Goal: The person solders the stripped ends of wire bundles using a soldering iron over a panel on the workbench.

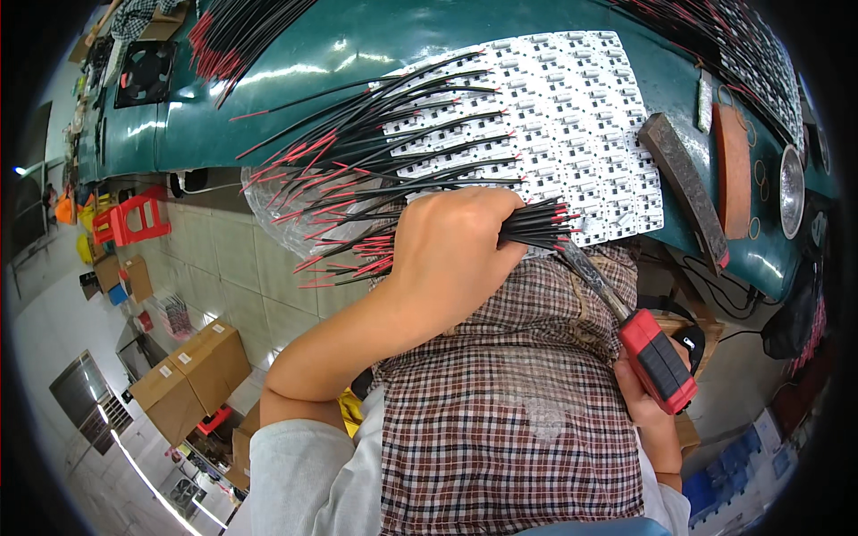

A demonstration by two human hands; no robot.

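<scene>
My left hand (456, 241) is closed around a bundle of black wires (536, 223), whose cut ends stick out to the right and whose red-tipped ends fan out leftward. My right hand (639, 389) grips the red and black handle of a soldering iron (648, 353). Its grey metal shaft points up and left, with the tip close to the bundle's ends; whether they touch, I cannot tell. Beyond my hands a white panel of small circuit boards (572, 116) lies on the green tabletop (295, 54). Several black wires (456, 165) reach across the panel's left part.
Right of the panel lie a dark bar (684, 192), a reddish-brown block (733, 170), rubber bands and a metal bowl (791, 192). More wires (241, 36) lie at the far left. A black fan (145, 73) stands nearby. On the floor are a red stool (134, 217) and cardboard boxes (192, 371).
</scene>
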